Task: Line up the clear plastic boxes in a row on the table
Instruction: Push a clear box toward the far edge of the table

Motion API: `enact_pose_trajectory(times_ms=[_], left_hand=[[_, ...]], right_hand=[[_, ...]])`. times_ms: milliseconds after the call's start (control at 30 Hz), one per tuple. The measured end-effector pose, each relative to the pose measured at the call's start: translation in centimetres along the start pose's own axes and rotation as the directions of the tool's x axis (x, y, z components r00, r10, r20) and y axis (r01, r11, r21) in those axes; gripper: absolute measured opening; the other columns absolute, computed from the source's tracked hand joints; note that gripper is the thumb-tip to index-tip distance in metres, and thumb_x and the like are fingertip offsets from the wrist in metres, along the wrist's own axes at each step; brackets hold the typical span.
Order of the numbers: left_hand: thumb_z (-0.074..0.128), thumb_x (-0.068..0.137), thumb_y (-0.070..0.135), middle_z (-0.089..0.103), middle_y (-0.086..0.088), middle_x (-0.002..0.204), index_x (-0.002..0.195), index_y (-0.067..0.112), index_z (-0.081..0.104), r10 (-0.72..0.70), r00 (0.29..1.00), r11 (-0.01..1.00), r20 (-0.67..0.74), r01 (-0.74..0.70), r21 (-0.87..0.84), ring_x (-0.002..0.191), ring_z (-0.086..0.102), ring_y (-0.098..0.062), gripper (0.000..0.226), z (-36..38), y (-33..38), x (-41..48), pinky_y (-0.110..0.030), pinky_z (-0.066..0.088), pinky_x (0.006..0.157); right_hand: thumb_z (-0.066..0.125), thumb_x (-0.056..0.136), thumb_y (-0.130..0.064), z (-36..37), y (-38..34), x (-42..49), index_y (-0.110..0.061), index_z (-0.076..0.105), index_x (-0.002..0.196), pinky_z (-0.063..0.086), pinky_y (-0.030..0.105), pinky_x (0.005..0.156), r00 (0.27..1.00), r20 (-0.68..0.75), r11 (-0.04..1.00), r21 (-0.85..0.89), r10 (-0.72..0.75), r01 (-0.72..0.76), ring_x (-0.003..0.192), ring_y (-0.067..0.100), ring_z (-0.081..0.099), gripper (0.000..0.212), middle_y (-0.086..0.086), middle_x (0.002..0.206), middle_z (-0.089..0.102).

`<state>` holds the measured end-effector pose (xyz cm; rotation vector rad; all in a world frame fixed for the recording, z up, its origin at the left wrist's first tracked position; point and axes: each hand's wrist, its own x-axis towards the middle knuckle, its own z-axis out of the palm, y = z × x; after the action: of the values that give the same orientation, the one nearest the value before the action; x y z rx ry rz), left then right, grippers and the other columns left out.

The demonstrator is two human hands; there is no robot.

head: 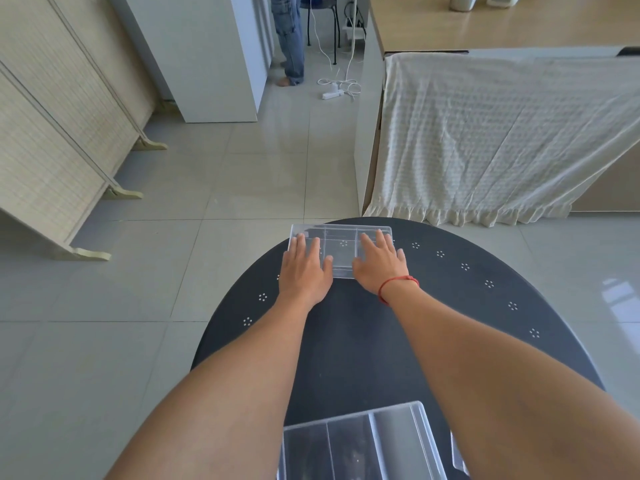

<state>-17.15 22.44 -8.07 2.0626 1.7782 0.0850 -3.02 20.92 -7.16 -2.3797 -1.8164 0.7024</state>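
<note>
A clear plastic box with dividers lies flat at the far edge of the round black table. My left hand rests palm down on its left part, fingers spread. On the box's right part lies my right hand, also flat, with a red cord on the wrist. A second clear plastic box with compartments sits at the table's near edge, between my forearms. A sliver of another clear piece shows beside my right forearm, mostly hidden.
Grey tiled floor surrounds the table. A folding screen stands at the left. At the right a cream cloth hangs over a counter. Far back, a person's legs and white cables on the floor.
</note>
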Motion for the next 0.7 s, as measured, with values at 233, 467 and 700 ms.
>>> enact_pose_trajectory(times_ms=[233,467,700], left_hand=[[0.028,0.104,0.034,0.031,-0.007,0.158,0.145,0.008,0.04,-0.058,0.997,0.998,0.041,0.059,-0.02,0.151,0.014,-0.024,0.051,-1.6,0.1,-7.2,-0.042,0.024,0.116],[0.042,0.097,0.044,0.05,-0.007,0.141,0.138,0.01,0.048,-0.168,0.982,0.984,0.084,0.172,-0.044,0.138,0.035,-0.025,0.054,-0.1,0.2,-17.0,-0.042,0.038,0.103],[0.049,0.082,0.069,0.041,-0.008,0.147,0.141,0.015,0.043,-0.277,0.95,0.96,0.145,0.28,0.002,0.142,0.028,-0.028,0.081,2.7,-1.1,-23.7,-0.044,0.035,0.108]], right_hand=[[0.046,0.092,-0.026,-0.3,0.9,-7.4,-0.009,0.052,0.124,0.032,0.046,0.111,0.997,0.003,0.991,0.104,0.081,-0.081,0.132,0.031,0.039,0.036,0.013,0.138,0.046],[0.049,0.094,-0.03,1.7,2.4,-16.6,-0.008,0.045,0.138,0.037,0.046,0.109,0.986,0.113,0.975,0.172,0.122,-0.141,0.134,0.033,0.042,0.049,0.011,0.143,0.043],[0.057,0.087,-0.035,4.3,4.7,-21.9,-0.007,0.037,0.141,0.041,0.047,0.108,0.926,0.291,0.906,0.275,0.239,-0.321,0.13,0.039,0.045,0.064,0.014,0.145,0.04]])
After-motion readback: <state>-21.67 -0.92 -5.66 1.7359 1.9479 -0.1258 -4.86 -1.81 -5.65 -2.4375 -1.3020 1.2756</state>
